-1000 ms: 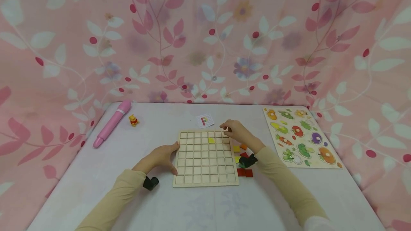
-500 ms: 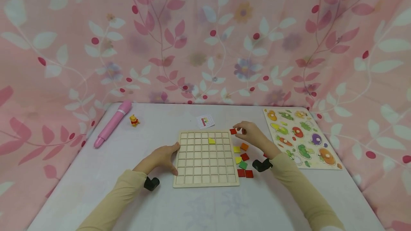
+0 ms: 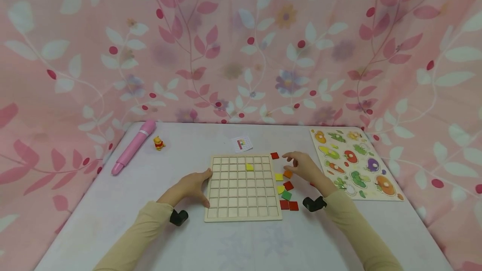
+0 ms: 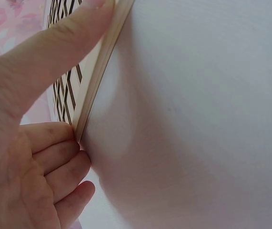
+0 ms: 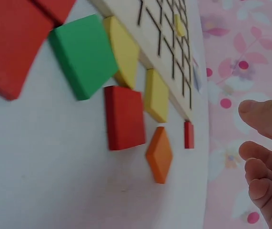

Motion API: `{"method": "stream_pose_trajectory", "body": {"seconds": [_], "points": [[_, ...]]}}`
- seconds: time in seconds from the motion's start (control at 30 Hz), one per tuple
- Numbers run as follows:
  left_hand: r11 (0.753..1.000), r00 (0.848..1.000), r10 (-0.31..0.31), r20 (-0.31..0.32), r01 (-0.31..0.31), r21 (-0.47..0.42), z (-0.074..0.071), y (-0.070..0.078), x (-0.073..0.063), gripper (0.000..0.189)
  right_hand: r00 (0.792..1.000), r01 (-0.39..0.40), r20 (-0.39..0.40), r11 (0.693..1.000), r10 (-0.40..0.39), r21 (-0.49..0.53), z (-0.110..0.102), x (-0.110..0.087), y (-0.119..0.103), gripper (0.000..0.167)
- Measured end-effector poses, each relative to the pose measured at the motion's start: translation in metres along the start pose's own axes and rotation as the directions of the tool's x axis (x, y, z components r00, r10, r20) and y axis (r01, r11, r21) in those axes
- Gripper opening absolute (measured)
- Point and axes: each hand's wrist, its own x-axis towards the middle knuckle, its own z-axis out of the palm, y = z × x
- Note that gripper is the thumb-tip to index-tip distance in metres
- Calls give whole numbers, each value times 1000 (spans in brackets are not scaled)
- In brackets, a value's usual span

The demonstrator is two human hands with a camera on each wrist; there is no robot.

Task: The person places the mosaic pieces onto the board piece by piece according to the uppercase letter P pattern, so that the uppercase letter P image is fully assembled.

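A square wooden grid board (image 3: 241, 193) lies in front of me, a yellow piece (image 3: 249, 167) in one of its upper cells. My left hand (image 3: 193, 185) rests along its left edge, thumb and fingers spread wide; in the left wrist view the thumb (image 4: 55, 52) touches the rim. Past the board's top right corner, my right hand (image 3: 304, 168) hovers over the table, holding nothing, thumb and forefinger apart. A red square tile (image 3: 275, 155) lies just left of its fingertips. Below the hand are an orange diamond-shaped tile (image 5: 159, 155), a yellow tile (image 5: 156, 95) and a green tile (image 5: 84, 57).
More red tiles (image 3: 293, 206) lie by the board's lower right side. Behind the board is a small printed card (image 3: 242, 144). A vegetable puzzle board (image 3: 355, 164) lies to the right. At the back left are a pink stick-like object (image 3: 133, 147) and a small bear figure (image 3: 159, 143).
My right hand has moved right and slightly down from the board's top right corner. The red tile, at its fingertips half a second ago, lies apart from them now. The left hand stays put.
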Motion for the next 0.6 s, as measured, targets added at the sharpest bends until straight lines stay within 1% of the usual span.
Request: {"method": "stream_pose_trajectory", "body": {"seconds": [0.23, 0.37, 0.6], "points": [[1000, 1000, -5, -3, 5, 0, 1, 0, -1, 114, 994, -101, 44, 994, 100, 32, 12, -11, 7, 35], [1000, 1000, -4, -8, 4, -10, 2, 0, -1, 115, 992, -118, 49, 992, 117, 32, 16, -14, 12, 36], [1000, 1000, -1, -25, 1, -9, 2, 0, -1, 115, 979, -198, 60, 980, 196, 30, 20, -18, 18, 35]]}}
